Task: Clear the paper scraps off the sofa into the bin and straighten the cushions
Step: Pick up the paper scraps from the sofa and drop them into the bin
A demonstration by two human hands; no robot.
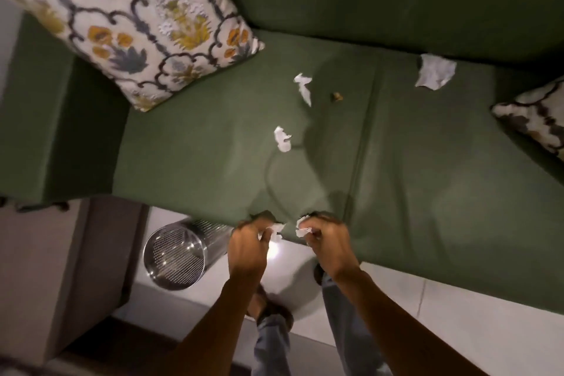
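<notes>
Left hand (248, 243) curled at the front edge of the seat, fingers pinched on a small white scrap (276, 230). Right hand (328, 243) likewise curled just beside it, pinching a second scrap (302, 227). Both hands near each other but apart, knuckles up, bare forearms running down to the bottom edge of the view. Somewhat blurred, so exact finger placement hard to tell.

Below the hands, pale glossy floor tiles (473, 314) with a bright glare spot, grey-blue trouser legs (345, 308) and a foot in dark footwear (268, 308). Left of the hands, on the floor close to the sofa front, a shiny perforated metal bin (177, 253), mouth towards the camera, inside appearing bare of paper.

Beyond the hands, dark green sofa (213, 146) filling most of the view, seat fabric creased, a seam running between two seat cushions. Three more white paper scraps lying on the seat: one mid-seat (282, 139), one further back (303, 87), a larger crumpled piece (435, 72) near the backrest on the right. A tiny brown bit (337, 97) close to the second scrap.

Large floral patterned cushion (128, 18) propped tilted in the left corner against armrest and backrest. Corner of another patterned cushion (534, 119) at the right edge, lying on the seat. Beige panel or wall (45, 253) at lower left beside the armrest.
</notes>
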